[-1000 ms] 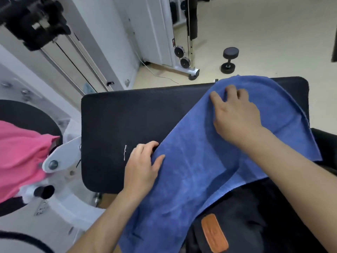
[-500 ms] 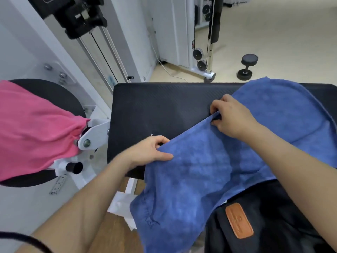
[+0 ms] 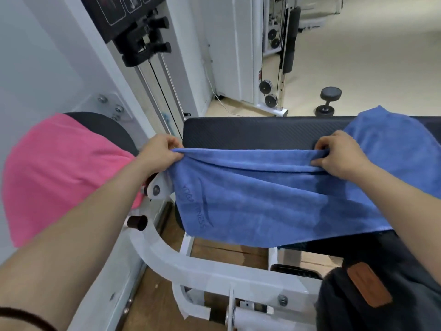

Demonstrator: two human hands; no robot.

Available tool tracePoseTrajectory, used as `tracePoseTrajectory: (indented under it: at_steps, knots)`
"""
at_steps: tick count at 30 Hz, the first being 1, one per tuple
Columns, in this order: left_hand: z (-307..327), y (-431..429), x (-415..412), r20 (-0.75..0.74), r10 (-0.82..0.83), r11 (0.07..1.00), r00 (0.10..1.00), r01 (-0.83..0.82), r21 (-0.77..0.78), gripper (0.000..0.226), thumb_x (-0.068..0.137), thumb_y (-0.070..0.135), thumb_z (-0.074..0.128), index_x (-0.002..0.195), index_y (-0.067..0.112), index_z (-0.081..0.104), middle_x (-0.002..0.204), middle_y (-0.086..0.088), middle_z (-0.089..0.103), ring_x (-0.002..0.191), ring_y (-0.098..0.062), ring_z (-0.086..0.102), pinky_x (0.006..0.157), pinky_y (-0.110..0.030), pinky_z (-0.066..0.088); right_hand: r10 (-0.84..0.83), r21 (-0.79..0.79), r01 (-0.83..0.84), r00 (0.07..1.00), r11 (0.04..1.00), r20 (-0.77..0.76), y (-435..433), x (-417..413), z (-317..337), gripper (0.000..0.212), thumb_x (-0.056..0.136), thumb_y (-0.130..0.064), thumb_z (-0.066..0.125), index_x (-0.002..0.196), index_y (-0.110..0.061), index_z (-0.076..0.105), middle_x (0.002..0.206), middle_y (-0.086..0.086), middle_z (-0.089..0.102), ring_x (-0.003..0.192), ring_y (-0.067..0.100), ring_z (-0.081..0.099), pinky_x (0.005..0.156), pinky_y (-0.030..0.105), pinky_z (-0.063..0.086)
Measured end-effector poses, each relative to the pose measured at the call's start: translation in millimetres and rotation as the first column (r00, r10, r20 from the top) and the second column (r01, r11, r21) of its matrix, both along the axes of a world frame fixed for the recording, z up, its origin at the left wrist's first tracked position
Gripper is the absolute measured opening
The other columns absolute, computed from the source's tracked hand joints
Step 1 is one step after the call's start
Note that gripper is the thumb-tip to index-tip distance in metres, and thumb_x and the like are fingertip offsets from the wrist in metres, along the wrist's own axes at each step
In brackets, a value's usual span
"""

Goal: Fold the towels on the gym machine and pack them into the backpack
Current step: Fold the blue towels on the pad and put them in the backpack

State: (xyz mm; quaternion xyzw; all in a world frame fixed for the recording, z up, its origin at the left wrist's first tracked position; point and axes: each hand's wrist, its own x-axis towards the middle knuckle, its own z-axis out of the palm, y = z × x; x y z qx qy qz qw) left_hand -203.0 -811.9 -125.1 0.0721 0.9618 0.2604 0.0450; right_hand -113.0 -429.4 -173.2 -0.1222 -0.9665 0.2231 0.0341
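Item in hand: blue microfibre towel (image 3: 274,194) with a stitched logo, centre of the frame, stretched across the near edge of the black padded surface (image 3: 250,132) of the gym machine. Its lower part hangs free over the edge.
Left hand (image 3: 160,156): clamped on the towel's upper left corner, fingers curled round the hem, just off the pad's left end.
Right hand (image 3: 338,156): closed on the same top edge farther right, with a bunch of cloth gathered under the fingers.
Reason for the hold: the two grips pull the top edge taut and level. In my judgement this squares the cloth so that a fold can be laid flat on the pad.
Remainder of the towel: a loose portion lies on the pad beyond the right hand and runs out at the right edge of the frame. Its full extent cannot be made out.
Second towel: pink cloth towel (image 3: 59,173), left of frame, draped over a round black pad, unfolded and untouched.
Backpack: dark fabric backpack (image 3: 338,306) with a brown leather patch, lower right, near the person. It probably sits there for easy packing, but whether it is open is not visible.
Progress: early. No folded towel is in view and nothing appears to be packed.
Risk: the hanging half may drag the cloth off the pad if either grip slackens.
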Motion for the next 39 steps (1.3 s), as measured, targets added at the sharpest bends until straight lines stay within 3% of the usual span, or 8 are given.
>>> tracePoseTrajectory:
  at_steps: [9,12,16,23,28,33,36,39]
  knots:
    - [-28.4,13.7,-31.1,-0.087,0.111,0.993,0.990,-0.107,0.051,0.020,0.088,0.005,0.052,0.081,0.022,0.058,0.083,-0.003,0.061,0.083,-0.031,0.058,0.069,-0.031,0.042,-0.082,-0.019,0.081,0.993,0.997,-0.081,8.7,-4.3,11.1,0.017,0.081,-0.018,0.065,0.070,-0.019,0.052,0.081,0.006,0.055,0.079,0.030,0.053,0.056,0.031,0.037]
    - [-23.7,31.3,-48.2,-0.191,0.169,0.985,0.967,-0.160,0.061,0.020,0.092,0.006,0.051,0.088,0.022,0.063,0.089,-0.003,0.062,0.086,-0.025,0.055,0.073,-0.030,0.040,-0.212,0.040,0.227,0.948,0.973,-0.237,26.0,-13.0,25.1,0.004,0.083,-0.017,0.055,0.083,-0.013,0.054,0.094,0.009,0.051,0.084,0.033,0.048,0.062,0.034,0.037]
    - [-17.4,53.3,-69.5,-0.365,0.216,0.976,0.906,-0.213,0.050,0.024,0.092,0.004,0.047,0.099,0.013,0.068,0.100,-0.011,0.068,0.097,-0.031,0.058,0.075,-0.031,0.038,-0.268,0.077,0.290,0.938,0.954,-0.218,38.5,-26.8,25.4,0.024,0.087,-0.026,0.051,0.106,-0.014,0.060,0.116,0.015,0.046,0.106,0.038,0.048,0.073,0.041,0.042]
    - [-34.0,65.1,-89.0,-0.419,0.234,0.963,0.877,-0.267,-0.021,0.023,0.092,0.004,0.046,0.100,0.010,0.066,0.108,-0.014,0.063,0.101,-0.032,0.054,0.076,-0.030,0.033,-0.279,0.195,0.320,0.937,0.927,-0.209,34.1,-37.9,8.4,0.031,0.092,-0.031,0.042,0.112,-0.014,0.058,0.114,0.013,0.044,0.109,0.034,0.038,0.063,0.038,0.033]
    - [-28.7,90.5,-68.6,-0.485,0.232,0.938,0.843,-0.325,-0.117,0.048,0.080,-0.005,0.042,0.117,0.020,0.061,0.123,-0.012,0.051,0.119,-0.032,0.044,0.097,-0.045,0.030,-0.171,0.026,0.177,0.973,0.984,-0.155,39.8,-23.7,20.8,0.054,0.091,-0.027,0.049,0.142,-0.031,0.036,0.139,0.009,0.036,0.123,0.034,0.034,0.078,0.042,0.040]
    - [-21.1,149.4,10.1,-0.485,-0.057,0.969,0.873,0.164,0.182,0.038,0.071,-0.004,0.043,0.093,0.015,0.068,0.098,-0.002,0.061,0.085,-0.016,0.057,0.079,-0.022,0.043,-0.235,-0.127,0.202,0.907,0.971,-0.349,65.9,40.5,35.4,0.056,0.083,-0.013,0.056,0.138,-0.024,0.046,0.133,0.008,0.045,0.115,0.026,0.047,0.088,0.034,0.040]
    - [-44.6,198.6,93.2,-0.345,-0.525,0.803,0.778,0.587,0.103,0.023,0.075,0.009,0.049,0.083,0.020,0.067,0.084,0.008,0.060,0.077,-0.010,0.054,0.073,-0.021,0.044,-0.357,-0.022,0.359,0.919,0.933,-0.169,96.5,85.1,20.9,0.058,0.082,-0.018,0.059,0.139,-0.018,0.044,0.129,0.020,0.048,0.117,0.039,0.044,0.096,0.042,0.037]
    - [-72.8,237.1,148.4,-0.203,-0.757,0.630,0.621,0.776,0.026,0.018,0.082,0.024,0.053,0.093,0.025,0.067,0.092,0.008,0.060,0.088,-0.014,0.052,0.079,-0.028,0.045,-0.485,0.062,0.482,0.871,0.874,0.073,114.3,122.4,3.8,0.068,0.085,-0.033,0.062,0.144,-0.022,0.031,0.133,0.025,0.042,0.121,0.045,0.041,0.098,0.053,0.038]
